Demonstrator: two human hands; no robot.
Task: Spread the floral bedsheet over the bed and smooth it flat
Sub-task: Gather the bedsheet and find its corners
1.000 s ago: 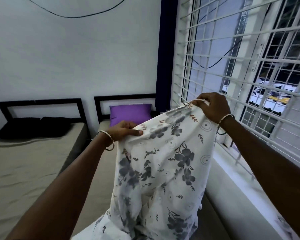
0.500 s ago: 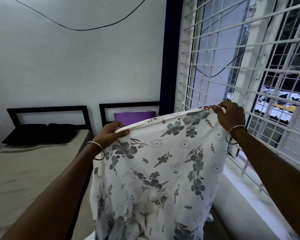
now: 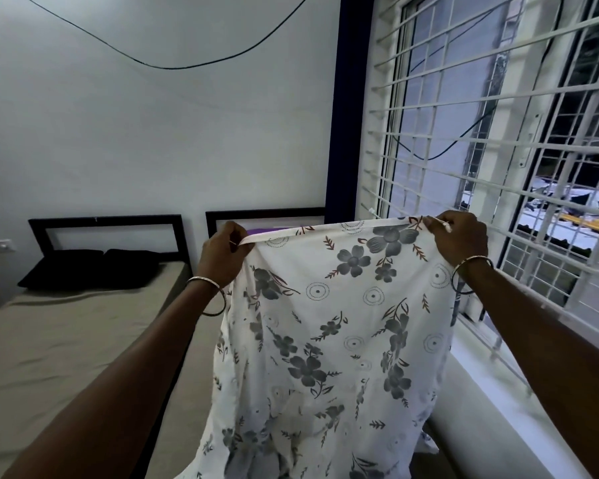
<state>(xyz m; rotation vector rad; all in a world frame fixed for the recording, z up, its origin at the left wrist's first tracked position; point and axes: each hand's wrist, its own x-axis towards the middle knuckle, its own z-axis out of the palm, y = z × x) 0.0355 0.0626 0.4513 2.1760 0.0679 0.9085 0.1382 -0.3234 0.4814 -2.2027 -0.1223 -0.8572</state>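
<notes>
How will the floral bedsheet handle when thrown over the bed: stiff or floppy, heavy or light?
Likely floppy: the floral bedsheet hangs in soft folds below the left hand and right hand. Probably light: finger pinches alone hold it up. It may bunch on landing.

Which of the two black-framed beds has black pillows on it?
The left tan-covered bed, away from the window: two black pillows lie at its headboard. The window-side bed shows a purple pillow above the held white floral bedsheet.
</notes>
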